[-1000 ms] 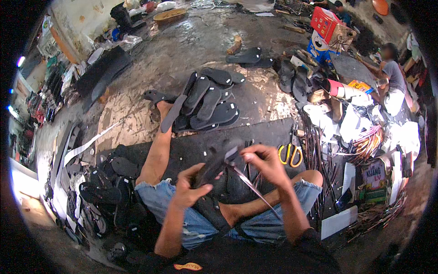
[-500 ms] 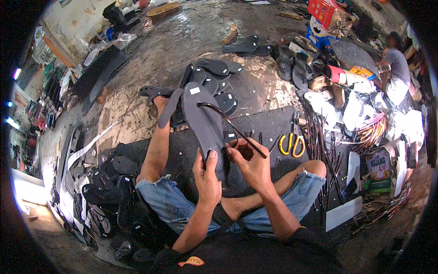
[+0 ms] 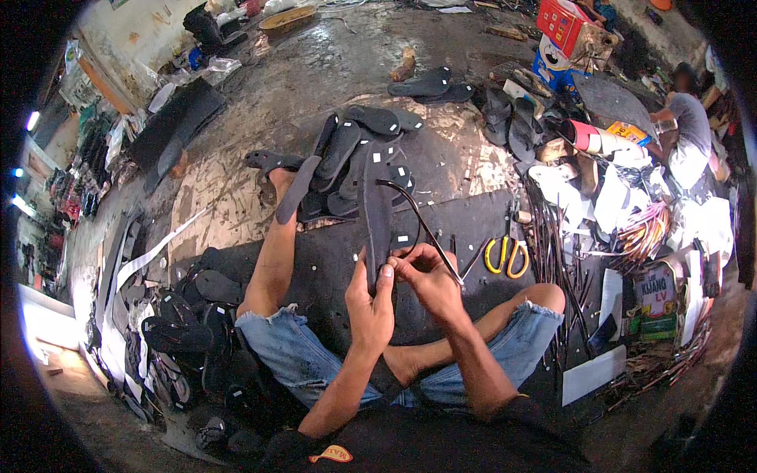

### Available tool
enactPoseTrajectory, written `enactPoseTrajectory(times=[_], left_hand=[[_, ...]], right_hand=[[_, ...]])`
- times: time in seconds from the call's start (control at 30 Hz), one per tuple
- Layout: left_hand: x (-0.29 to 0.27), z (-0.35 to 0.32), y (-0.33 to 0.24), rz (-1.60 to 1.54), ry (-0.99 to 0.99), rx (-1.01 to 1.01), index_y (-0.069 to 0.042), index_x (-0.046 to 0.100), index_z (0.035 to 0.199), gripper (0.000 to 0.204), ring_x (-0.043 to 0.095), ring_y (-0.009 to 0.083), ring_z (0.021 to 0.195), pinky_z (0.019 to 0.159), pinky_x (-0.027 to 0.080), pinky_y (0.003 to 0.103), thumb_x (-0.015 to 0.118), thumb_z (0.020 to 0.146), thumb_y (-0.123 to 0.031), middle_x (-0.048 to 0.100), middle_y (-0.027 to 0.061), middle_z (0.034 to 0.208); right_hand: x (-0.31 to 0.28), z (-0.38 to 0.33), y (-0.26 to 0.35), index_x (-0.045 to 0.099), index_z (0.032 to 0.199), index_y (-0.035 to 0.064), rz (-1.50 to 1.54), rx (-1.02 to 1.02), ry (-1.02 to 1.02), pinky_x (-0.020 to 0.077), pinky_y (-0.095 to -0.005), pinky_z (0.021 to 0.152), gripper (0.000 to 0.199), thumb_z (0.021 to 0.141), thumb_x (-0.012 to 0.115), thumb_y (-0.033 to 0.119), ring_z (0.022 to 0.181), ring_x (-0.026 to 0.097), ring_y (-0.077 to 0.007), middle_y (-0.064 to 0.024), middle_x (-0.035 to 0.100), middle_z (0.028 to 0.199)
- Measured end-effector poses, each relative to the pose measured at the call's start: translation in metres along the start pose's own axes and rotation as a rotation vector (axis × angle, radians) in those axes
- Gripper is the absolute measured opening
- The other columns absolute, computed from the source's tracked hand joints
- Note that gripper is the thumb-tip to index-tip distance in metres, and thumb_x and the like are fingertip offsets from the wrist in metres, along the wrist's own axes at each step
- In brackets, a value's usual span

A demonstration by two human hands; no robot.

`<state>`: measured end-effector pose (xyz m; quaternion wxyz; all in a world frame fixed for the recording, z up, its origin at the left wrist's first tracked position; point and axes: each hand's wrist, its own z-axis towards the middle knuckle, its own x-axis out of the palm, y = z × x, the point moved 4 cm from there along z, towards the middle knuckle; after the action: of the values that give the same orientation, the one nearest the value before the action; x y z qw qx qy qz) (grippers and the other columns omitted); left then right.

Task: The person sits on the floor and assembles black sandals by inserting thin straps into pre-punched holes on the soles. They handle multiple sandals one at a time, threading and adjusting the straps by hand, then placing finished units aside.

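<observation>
I sit on the floor with one leg stretched out and hold a black sandal sole [image 3: 377,213] on edge in front of me. My left hand [image 3: 369,303] grips its near end from below. My right hand [image 3: 430,277] pinches a thin black strap [image 3: 416,221] that loops from the sole's upper part back down to my fingers. Both hands touch at the sole's near end, above a dark rubber mat [image 3: 331,260].
A heap of black soles [image 3: 355,150] lies beyond my foot. Yellow-handled scissors [image 3: 506,256] rest on the mat to the right, beside a bundle of black straps [image 3: 552,260]. More sandals [image 3: 181,331] pile at my left. Another person [image 3: 688,130] sits at far right.
The sole has gone from lying flat in my lap to standing on edge, raised toward the heap. My hands have closed together at its near end, and the strap now loops up from it.
</observation>
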<state>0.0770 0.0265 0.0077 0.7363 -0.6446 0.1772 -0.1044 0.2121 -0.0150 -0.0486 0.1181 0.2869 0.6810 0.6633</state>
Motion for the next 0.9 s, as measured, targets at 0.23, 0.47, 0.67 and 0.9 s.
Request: enactPoseTrajectory(times=[0.23, 0.47, 0.67, 0.9], left_hand=[[0.001, 0.001, 0.012, 0.06, 0.031, 0.012, 0.004, 0.063, 0.144, 0.038, 0.071, 0.0199, 0.111, 0.098, 0.055, 0.036, 0.061, 0.114, -0.018, 0.075, 0.0144, 0.124], [-0.019, 0.016, 0.066, -1.018, 0.304, -0.671, -0.005, 0.065, 0.141, 0.037, 0.076, 0.0326, 0.116, 0.102, 0.06, 0.054, 0.057, 0.111, -0.025, 0.075, 0.0192, 0.133], [0.002, 0.005, 0.024, -0.868, 0.266, -0.582, -0.004, 0.062, 0.147, 0.041, 0.076, 0.027, 0.114, 0.098, 0.062, 0.043, 0.058, 0.111, -0.025, 0.075, 0.0138, 0.13], [-0.013, -0.005, 0.033, -0.631, 0.247, -0.632, 0.0, 0.056, 0.155, 0.055, 0.069, 0.024, 0.129, 0.112, 0.054, 0.042, 0.068, 0.104, -0.017, 0.069, 0.016, 0.145]], right_hand=[[-0.011, 0.007, -0.007, 0.076, 0.101, 0.0002, 0.027, 0.122, 0.156, 0.0555, -0.0306, 0.074, 0.018, 0.101, 0.084, 0.016, 0.083, 0.065, -0.0107, -0.0052, 0.078, 0.1], [-0.015, -0.023, -0.028, 0.072, 0.134, 0.0013, 0.347, 0.337, 0.109, 0.055, -0.0273, 0.07, 0.031, 0.115, 0.062, 0.024, 0.08, 0.068, -0.0113, -0.0028, 0.077, 0.101], [-0.02, -0.035, -0.048, 0.071, 0.129, 0.0028, 0.325, 0.218, 0.12, 0.056, -0.0278, 0.071, 0.026, 0.108, 0.071, 0.018, 0.081, 0.069, -0.0115, -0.0019, 0.078, 0.102], [-0.003, -0.046, 0.087, 0.068, 0.143, 0.0076, -0.671, -0.712, 0.159, 0.0616, -0.0368, 0.09, 0.058, 0.088, 0.084, -0.002, 0.102, 0.073, -0.0272, -0.0166, 0.066, 0.137]])
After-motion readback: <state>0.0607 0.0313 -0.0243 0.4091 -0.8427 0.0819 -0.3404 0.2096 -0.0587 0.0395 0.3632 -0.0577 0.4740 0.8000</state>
